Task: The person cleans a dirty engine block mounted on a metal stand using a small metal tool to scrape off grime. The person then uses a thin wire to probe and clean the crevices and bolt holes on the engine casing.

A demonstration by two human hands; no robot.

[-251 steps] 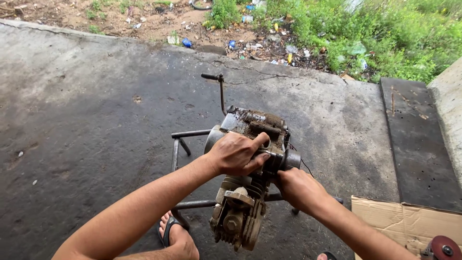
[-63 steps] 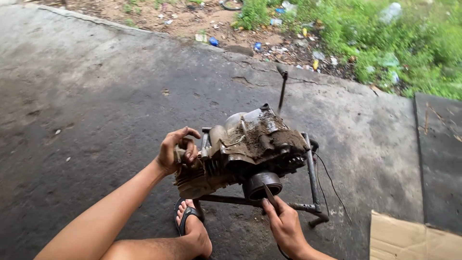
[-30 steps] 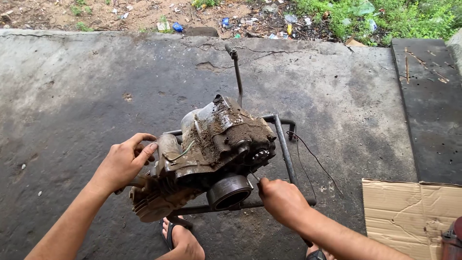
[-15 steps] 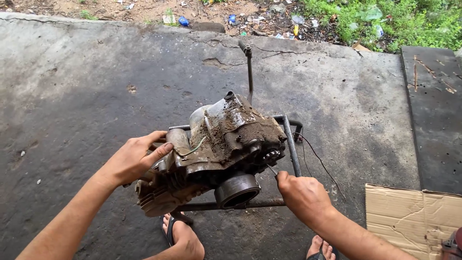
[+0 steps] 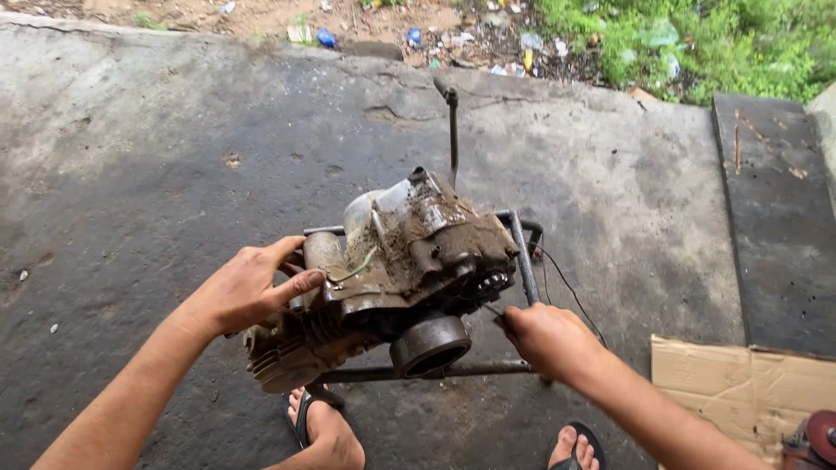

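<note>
Since half a second ago my left hand [image 5: 248,292] has slid further onto the engine [image 5: 392,278], fingers spread and laid loosely over its cylinder end rather than clamped round it, thumb resting toward the muddy casing. My right hand [image 5: 544,339] has stayed low at the engine's near right side, fingers curled shut; a thin dark tip pokes out toward the casing, but what I am pinching there I cannot tell, since my knuckles cover it. That engine sits tilted on a metal frame stand [image 5: 522,261], finned end toward my left, round cover [image 5: 429,344] facing me. Much of the stand is hidden beneath the engine, and a kick lever [image 5: 451,130] rises behind it. My sandalled feet [image 5: 326,431] are cut off by the lower edge. Everything rests on stained grey concrete [image 5: 157,174]; a flattened cardboard sheet [image 5: 740,383] lies at right, a reddish tool [image 5: 814,439] is cropped at the corner, and littered dirt and grass [image 5: 697,39] border the far side
</note>
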